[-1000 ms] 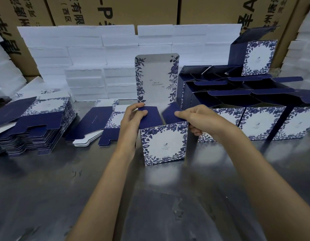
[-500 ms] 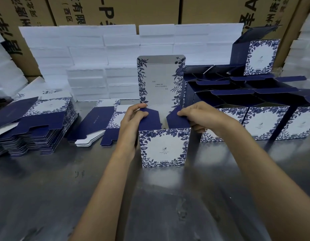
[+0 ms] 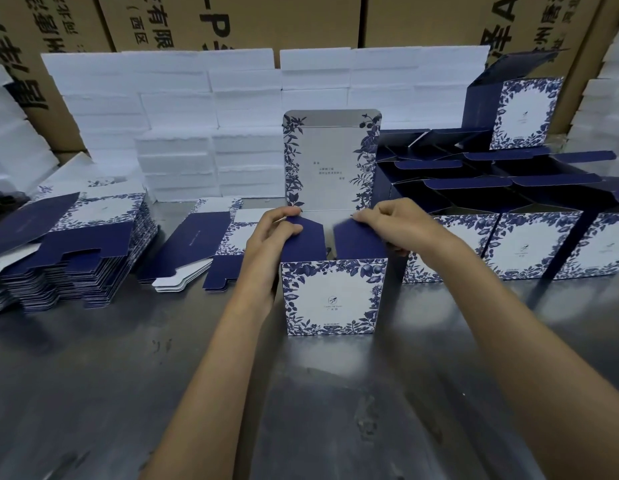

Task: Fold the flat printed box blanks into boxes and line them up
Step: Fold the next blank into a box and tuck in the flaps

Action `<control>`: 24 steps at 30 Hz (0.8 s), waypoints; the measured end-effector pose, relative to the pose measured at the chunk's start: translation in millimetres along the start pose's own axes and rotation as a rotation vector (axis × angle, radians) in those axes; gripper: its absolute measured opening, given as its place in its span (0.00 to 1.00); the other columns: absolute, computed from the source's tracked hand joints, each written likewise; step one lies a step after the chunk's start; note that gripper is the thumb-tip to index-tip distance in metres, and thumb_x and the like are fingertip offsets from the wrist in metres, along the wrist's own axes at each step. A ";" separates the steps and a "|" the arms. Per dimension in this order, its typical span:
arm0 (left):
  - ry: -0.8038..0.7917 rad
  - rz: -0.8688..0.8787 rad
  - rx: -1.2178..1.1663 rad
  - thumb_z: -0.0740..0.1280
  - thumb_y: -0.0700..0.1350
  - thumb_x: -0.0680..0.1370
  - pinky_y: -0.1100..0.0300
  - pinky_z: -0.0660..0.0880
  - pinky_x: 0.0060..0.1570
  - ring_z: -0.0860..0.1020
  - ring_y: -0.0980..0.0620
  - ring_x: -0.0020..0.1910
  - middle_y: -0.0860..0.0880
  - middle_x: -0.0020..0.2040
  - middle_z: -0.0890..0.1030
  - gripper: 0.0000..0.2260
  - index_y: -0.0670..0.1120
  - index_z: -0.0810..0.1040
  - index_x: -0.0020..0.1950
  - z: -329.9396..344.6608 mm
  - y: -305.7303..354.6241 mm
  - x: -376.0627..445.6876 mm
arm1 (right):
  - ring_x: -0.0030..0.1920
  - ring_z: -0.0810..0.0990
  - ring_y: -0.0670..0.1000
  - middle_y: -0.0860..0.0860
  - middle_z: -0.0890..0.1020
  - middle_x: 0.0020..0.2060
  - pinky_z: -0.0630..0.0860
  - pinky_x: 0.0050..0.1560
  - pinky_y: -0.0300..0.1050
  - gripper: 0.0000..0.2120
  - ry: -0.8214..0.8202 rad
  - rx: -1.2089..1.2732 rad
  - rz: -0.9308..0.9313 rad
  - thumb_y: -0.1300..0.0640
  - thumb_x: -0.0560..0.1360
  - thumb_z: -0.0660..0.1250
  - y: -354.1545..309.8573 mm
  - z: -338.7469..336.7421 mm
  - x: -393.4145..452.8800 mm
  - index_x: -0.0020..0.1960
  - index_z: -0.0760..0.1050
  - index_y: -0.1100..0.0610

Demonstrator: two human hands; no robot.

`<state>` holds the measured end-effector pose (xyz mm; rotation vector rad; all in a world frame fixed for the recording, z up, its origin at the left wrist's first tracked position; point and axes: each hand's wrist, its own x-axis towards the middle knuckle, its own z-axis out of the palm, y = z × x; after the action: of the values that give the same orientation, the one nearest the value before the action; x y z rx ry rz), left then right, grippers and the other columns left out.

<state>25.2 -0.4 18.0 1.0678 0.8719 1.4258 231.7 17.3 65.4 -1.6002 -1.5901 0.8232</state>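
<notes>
A single head-worn wide-angle view looks forward and down across the grey metal surface (image 3: pixel 93 393), close enough that both forearms run in from the bottom edge. It faces the stacked white foam slabs (image 3: pixel 176 98) and brown printed cartons (image 3: pixel 290 19) behind that surface. Straight lines bow near the edges.

Dim, cool light; soft glare on steel table (image 3: pixel 93 393); edges perhaps slightly warped.
</notes>
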 end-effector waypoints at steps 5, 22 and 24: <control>0.019 0.003 -0.011 0.70 0.44 0.73 0.56 0.78 0.42 0.81 0.50 0.43 0.46 0.50 0.82 0.15 0.56 0.79 0.59 2.2 -0.1 -0.9 | 0.29 0.69 0.52 0.53 0.71 0.30 0.66 0.24 0.37 0.16 0.097 0.071 -0.050 0.52 0.79 0.69 8.1 8.9 -0.8 0.38 0.68 0.56; 0.145 0.141 0.124 0.60 0.42 0.81 0.56 0.76 0.47 0.81 0.52 0.47 0.56 0.48 0.83 0.10 0.52 0.81 0.52 11.0 1.6 -5.5 | 0.40 0.78 0.38 0.48 0.85 0.41 0.72 0.43 0.33 0.11 0.262 0.251 -0.262 0.64 0.79 0.63 17.9 13.2 -11.6 0.43 0.83 0.56; 0.159 0.052 0.046 0.61 0.45 0.79 0.62 0.77 0.37 0.81 0.54 0.40 0.54 0.45 0.84 0.09 0.50 0.82 0.51 13.6 6.4 -7.2 | 0.45 0.80 0.44 0.52 0.85 0.45 0.75 0.49 0.41 0.04 0.225 0.208 -0.223 0.60 0.78 0.68 15.2 12.8 -11.3 0.45 0.80 0.57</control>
<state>35.9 -9.0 27.3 1.0279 1.0006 1.5566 228.6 7.1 45.2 -1.2932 -1.4403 0.6419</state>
